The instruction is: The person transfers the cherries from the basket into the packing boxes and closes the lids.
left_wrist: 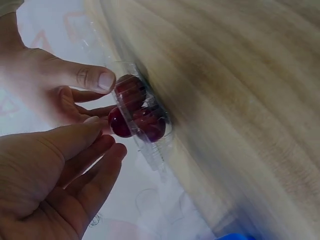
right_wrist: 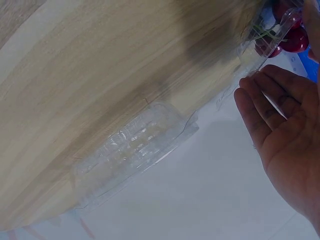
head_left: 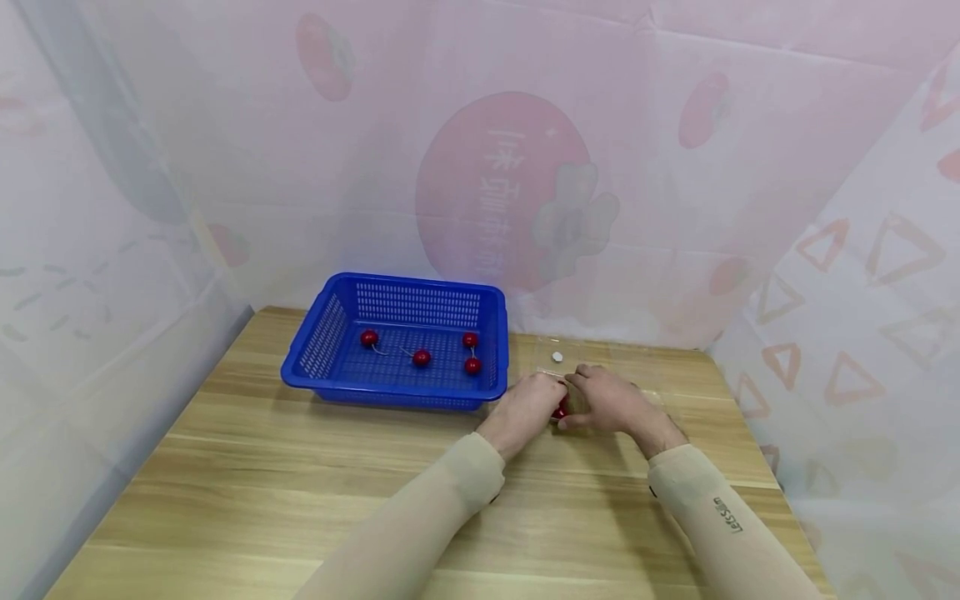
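Observation:
A clear plastic box (left_wrist: 156,156) with dark red cherries (left_wrist: 150,124) in it stands on the table between my two hands. My left hand (head_left: 525,408) reaches in from the left. In the left wrist view its thumb and fingers lie loosely bent close beside one cherry (left_wrist: 119,123) at the box's open side, without closing round it. On the other side is my right hand (head_left: 611,402). Its thumb touches the box's rim in the left wrist view, and the right wrist view shows its fingers (right_wrist: 256,102) nearly straight against the edge. Green stems show among the cherries.
A blue basket (head_left: 397,397) stands left of my hands, with several cherries (head_left: 422,357) spread inside. Another clear plastic piece (right_wrist: 132,142) lies on the wooden table (head_left: 300,492). A white round spot (head_left: 557,357) shows behind my hands. Printed cloth walls (head_left: 360,208) enclose the table.

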Action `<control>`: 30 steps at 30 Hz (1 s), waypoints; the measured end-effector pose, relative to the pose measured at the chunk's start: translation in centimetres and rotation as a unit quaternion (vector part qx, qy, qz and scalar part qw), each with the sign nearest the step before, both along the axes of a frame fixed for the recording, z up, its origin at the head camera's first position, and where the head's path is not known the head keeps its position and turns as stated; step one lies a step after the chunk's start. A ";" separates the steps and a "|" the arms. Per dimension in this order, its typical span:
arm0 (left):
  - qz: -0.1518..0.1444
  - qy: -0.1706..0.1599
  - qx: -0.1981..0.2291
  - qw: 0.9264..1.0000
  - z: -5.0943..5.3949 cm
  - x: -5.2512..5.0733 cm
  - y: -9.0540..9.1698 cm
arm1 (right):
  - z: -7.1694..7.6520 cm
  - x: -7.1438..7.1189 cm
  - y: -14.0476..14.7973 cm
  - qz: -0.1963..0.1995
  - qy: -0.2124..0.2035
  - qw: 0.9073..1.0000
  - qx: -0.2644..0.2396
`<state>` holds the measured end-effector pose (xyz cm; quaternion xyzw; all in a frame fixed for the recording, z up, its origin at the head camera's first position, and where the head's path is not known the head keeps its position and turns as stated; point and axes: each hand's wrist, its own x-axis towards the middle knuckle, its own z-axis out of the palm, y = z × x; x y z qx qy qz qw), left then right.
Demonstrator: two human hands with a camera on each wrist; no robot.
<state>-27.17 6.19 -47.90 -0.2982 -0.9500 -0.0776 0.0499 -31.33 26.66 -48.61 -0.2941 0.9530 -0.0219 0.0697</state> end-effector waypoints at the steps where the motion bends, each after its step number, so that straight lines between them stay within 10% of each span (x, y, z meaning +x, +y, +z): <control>1: 0.003 -0.002 -0.005 1.000 -0.1 0.1 0.0 | 0.0 0.0 0.0 0.000 0.000 1.000 0.000; 11: 0.017 0.035 -0.056 0.998 -1.1 0.5 -0.2 | -0.1 0.0 0.0 -0.002 -0.003 1.000 0.004; 30: -0.074 0.051 -0.132 0.987 -1.7 4.3 -4.7 | 0.2 1.4 0.6 -0.011 -0.034 0.999 -0.031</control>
